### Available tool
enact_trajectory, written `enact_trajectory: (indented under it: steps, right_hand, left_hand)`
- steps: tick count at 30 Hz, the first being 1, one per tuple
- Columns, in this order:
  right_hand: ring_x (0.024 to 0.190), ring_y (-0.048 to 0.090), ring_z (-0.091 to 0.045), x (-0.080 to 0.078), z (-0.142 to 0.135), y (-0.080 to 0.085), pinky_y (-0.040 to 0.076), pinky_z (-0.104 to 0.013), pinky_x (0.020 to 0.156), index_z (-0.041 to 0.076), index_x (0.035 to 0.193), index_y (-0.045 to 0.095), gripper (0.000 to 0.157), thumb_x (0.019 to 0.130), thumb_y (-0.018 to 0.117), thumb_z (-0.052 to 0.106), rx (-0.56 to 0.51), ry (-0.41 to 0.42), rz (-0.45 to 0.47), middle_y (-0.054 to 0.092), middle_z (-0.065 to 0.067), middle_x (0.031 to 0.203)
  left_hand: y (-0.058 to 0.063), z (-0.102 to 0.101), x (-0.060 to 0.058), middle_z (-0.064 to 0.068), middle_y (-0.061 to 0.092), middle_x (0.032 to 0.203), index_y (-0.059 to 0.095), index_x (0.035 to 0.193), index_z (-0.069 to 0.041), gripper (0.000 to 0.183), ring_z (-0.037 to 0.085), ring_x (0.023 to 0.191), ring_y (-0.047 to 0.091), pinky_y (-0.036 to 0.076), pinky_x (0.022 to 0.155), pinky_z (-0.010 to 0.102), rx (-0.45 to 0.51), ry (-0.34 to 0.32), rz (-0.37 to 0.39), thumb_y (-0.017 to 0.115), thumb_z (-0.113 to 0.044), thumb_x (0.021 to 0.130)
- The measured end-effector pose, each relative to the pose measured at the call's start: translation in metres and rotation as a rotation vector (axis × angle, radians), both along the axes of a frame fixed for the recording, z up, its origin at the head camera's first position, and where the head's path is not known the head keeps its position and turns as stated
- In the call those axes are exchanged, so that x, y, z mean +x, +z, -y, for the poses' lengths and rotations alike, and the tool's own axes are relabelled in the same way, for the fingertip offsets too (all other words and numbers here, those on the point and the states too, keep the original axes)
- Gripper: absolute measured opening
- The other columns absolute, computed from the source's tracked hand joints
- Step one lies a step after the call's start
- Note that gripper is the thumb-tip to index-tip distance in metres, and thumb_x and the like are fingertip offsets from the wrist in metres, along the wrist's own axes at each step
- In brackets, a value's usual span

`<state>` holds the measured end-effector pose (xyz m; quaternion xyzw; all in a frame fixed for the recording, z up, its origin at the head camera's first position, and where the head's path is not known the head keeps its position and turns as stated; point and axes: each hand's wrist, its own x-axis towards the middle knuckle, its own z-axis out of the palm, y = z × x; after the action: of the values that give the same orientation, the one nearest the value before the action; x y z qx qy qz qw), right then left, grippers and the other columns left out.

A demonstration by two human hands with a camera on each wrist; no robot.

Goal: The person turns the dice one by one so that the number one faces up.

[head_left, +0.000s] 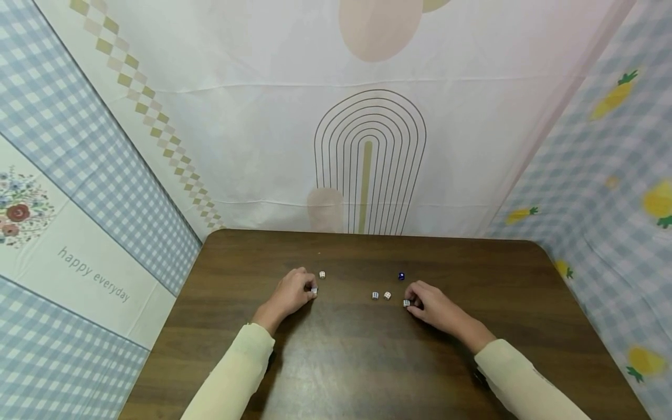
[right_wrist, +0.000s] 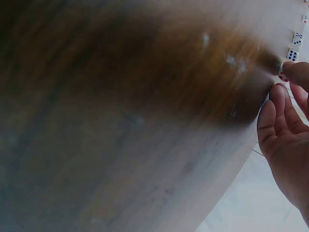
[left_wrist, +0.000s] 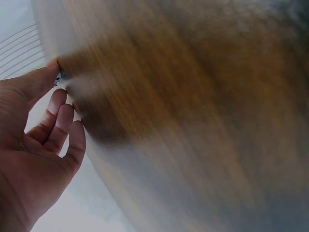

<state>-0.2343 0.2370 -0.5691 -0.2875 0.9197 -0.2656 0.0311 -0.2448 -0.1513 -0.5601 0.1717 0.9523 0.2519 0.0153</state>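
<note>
My left hand [head_left: 290, 293] pinches a white die [head_left: 314, 290] between thumb and fingers, low at the table's surface. In the left wrist view only a sliver of that die [left_wrist: 58, 79] shows between the fingertips. Just beyond this hand lies another white die [head_left: 322, 275]. On the other side, my right hand [head_left: 434, 306] holds a white die [head_left: 406, 303] by its fingertips; red pips show on its face [right_wrist: 282, 73] in the right wrist view. Left of it sit two white dice, one square-on [head_left: 375, 296] and one turned [head_left: 387, 296]. A dark blue die [head_left: 401, 276] lies farther back.
The dark brown wooden table [head_left: 346, 361] has rounded far corners. A pale patterned cloth [head_left: 262, 146] hangs behind its far edge. Checked cloths hang at the left [head_left: 94, 116] and right [head_left: 593, 192].
</note>
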Motion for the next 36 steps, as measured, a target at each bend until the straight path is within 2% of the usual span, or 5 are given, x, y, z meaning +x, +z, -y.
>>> enact_trajectory:
  steps: [23,36]
  right_hand:
    - [0.081,0.059,-0.003,-0.0010,0.0038,0.0033,0.053,-0.024,0.069,0.012,0.098,0.068,0.012,0.091,0.075,0.005,0.033,0.014,-0.031,0.062,0.005,0.093]
    - [0.080,0.058,-0.004,-0.0009,0.0067,0.0021,0.053,-0.023,0.068,0.011,0.097,0.070,0.012,0.089,0.075,0.003,0.026,0.043,-0.095,0.061,0.003,0.093]
  left_hand:
    - [0.0001,0.0000,0.0000,-0.005,0.055,0.084,0.067,0.077,-0.021,0.020,0.014,0.083,0.050,0.046,0.076,0.036,-0.012,-0.003,-0.016,0.084,-0.015,0.087]
    - [0.0005,-0.0006,-0.0001,-0.005,0.055,0.084,0.067,0.078,-0.021,0.020,0.015,0.084,0.050,0.046,0.078,0.037,-0.010,-0.005,-0.009,0.083,-0.013,0.087]
